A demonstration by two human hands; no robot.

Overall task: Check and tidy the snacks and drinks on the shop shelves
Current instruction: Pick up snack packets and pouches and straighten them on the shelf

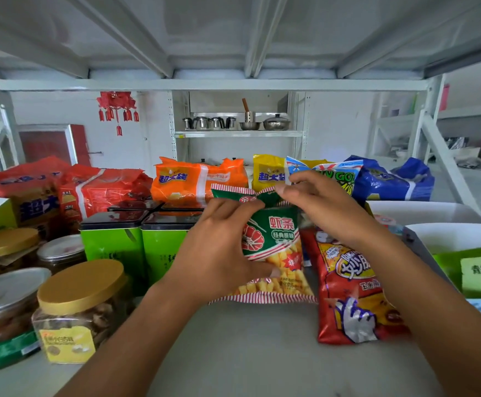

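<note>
The fingers of your left hand (222,247) curl round the green prawn-cracker bag (276,239) and your right hand (328,207) pinches its top, just left of the red snack bag (353,296): squeeze harder and you may crush the crackers.

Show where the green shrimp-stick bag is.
Head view, centre: the green shrimp-stick bag is held by the left hand and right hand, between green tins at left and a red snack bag at right.
</note>
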